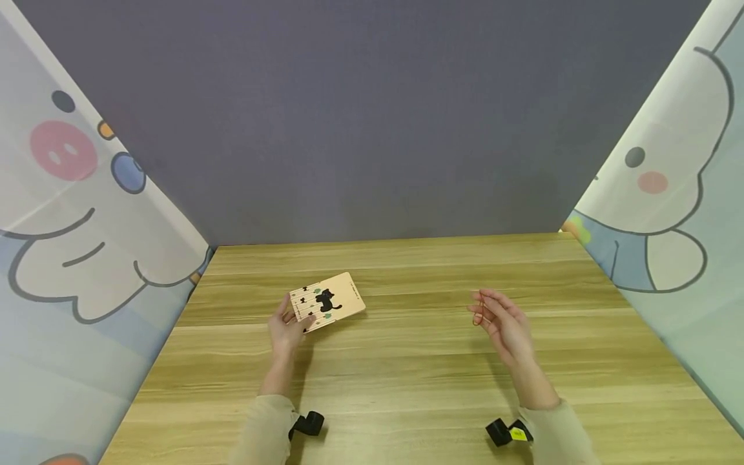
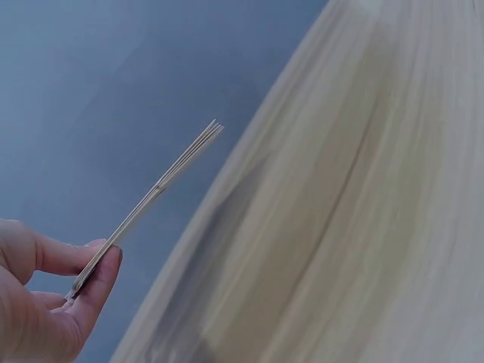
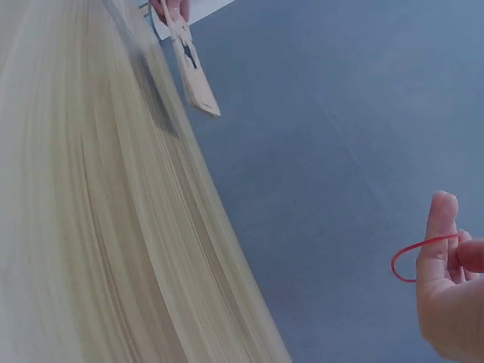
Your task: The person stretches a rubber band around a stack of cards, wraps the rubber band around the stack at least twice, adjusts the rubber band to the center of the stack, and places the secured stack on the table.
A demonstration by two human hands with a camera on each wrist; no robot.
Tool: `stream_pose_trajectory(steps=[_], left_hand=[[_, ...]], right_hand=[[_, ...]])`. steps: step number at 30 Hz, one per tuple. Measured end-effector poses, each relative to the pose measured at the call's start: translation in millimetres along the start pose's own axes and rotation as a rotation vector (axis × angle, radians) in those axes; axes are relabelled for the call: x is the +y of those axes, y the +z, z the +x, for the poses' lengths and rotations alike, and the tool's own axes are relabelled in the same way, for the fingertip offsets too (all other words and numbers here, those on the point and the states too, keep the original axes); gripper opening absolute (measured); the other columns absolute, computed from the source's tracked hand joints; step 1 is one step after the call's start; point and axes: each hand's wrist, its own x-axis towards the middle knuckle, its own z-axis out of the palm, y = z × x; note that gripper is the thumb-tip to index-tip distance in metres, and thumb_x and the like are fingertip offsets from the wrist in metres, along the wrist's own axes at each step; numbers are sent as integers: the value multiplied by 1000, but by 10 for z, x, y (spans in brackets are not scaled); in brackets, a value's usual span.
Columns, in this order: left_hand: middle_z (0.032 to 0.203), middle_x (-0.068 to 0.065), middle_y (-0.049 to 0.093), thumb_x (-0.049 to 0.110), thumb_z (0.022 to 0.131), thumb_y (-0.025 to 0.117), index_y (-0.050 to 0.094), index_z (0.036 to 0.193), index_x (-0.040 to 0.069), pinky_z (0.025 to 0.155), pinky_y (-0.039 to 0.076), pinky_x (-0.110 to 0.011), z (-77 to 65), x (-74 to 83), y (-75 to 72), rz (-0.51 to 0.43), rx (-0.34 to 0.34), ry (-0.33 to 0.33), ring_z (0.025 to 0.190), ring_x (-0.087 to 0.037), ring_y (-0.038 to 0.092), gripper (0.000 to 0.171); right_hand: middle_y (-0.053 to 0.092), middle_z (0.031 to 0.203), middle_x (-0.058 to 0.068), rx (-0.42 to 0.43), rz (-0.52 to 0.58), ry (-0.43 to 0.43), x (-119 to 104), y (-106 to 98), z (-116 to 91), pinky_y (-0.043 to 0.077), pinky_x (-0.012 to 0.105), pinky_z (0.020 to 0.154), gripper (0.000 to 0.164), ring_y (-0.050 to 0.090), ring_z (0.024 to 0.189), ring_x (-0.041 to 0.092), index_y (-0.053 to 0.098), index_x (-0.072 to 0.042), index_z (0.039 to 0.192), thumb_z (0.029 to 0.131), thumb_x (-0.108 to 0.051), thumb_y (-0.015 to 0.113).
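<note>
My left hand [image 1: 286, 330] grips a thin stack of cream cards [image 1: 343, 296] at one end. The top face carries a black cat, stripes and small green shapes. Seen edge-on in the left wrist view, the stack [image 2: 162, 185] shows several layers that part slightly at the far end. Opposite it, over the right side of the table, my right hand [image 1: 509, 330] holds a thin red rubber band [image 3: 404, 251]. The band loops around a finger and sticks out beyond it, pinched near the thumb.
Both hands are over a wood-grain table [image 1: 395, 387]. A dark grey panel [image 1: 378, 129] rises behind its back edge, and cartoon-printed sheets [image 1: 64, 258] flank the sides. Black wrist cameras [image 1: 310, 423] jut out by the sleeves.
</note>
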Motion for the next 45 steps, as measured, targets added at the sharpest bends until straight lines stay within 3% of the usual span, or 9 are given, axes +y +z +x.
stream_pose_trajectory(steps=[5, 9, 15, 23, 30, 33, 37, 40, 45], left_hand=[[98, -20, 59, -16, 59, 70, 34, 137, 13, 66, 56, -26, 165, -270, 17, -47, -31, 26, 76, -16, 63, 90], [102, -22, 57, -16, 60, 69, 36, 136, 16, 68, 56, -29, 120, -242, 72, -93, -67, 29, 81, -22, 63, 89], [104, -21, 57, -14, 58, 70, 36, 136, 18, 69, 55, -31, 72, -317, 181, -95, -77, 46, 81, -23, 63, 91], [100, -25, 59, -17, 62, 68, 30, 137, 3, 66, 56, -32, -217, -116, 300, -164, -179, 161, 79, -27, 64, 86], [102, -25, 58, -20, 65, 64, 31, 136, 1, 68, 55, -30, -502, 159, 468, -113, -165, 105, 81, -26, 63, 82], [102, -30, 56, -21, 65, 63, 32, 135, -1, 67, 56, -33, -505, 116, 513, -136, -187, 150, 81, -32, 63, 80], [97, -21, 60, -14, 62, 70, 38, 135, 13, 65, 56, -35, -275, -303, 547, -171, -213, 209, 78, -28, 64, 84], [98, -20, 60, -14, 63, 69, 38, 135, 12, 64, 56, -32, -303, -270, 598, -167, -210, 191, 77, -28, 64, 83], [97, -23, 58, -19, 66, 65, 35, 134, 2, 63, 57, -30, -533, 33, 645, -177, -224, 204, 75, -28, 64, 78]], right_hand=[[64, 101, 8, 12, -42, -14, -10, 63, 30, 53, 20, 61, 25, 63, 80, 17, 58, -2, 105, 89, 9, 41], [63, 104, 8, -22, -67, -59, 79, -30, 66, 54, 20, 60, 26, 64, 80, 18, 53, 2, 111, 85, 7, 51], [60, 106, 20, -37, -89, -124, 464, -594, 223, 56, 28, 66, 24, 63, 83, 28, 51, 0, 106, 85, 10, 51], [57, 101, 30, 80, -199, -219, 760, -870, 361, 54, 38, 74, 19, 60, 86, 38, 51, 15, 101, 86, 5, 52], [54, 106, 31, 81, -384, -357, 794, -852, 405, 51, 36, 81, 26, 57, 93, 39, 51, 13, 109, 83, 9, 54], [55, 106, 29, 8, -394, -440, 779, -813, 423, 51, 34, 81, 28, 57, 95, 36, 52, 13, 110, 82, 12, 54], [61, 105, 19, -86, -410, -513, 416, -222, 285, 50, 22, 75, 28, 59, 94, 23, 54, 11, 108, 80, 10, 57], [63, 103, 10, -38, -474, -472, 191, 166, 175, 43, 18, 67, 29, 58, 90, 15, 54, 13, 104, 76, 13, 60], [63, 101, 12, 70, -624, -373, 215, 205, 176, 41, 20, 62, 38, 53, 84, 13, 56, 16, 99, 63, 21, 66]])
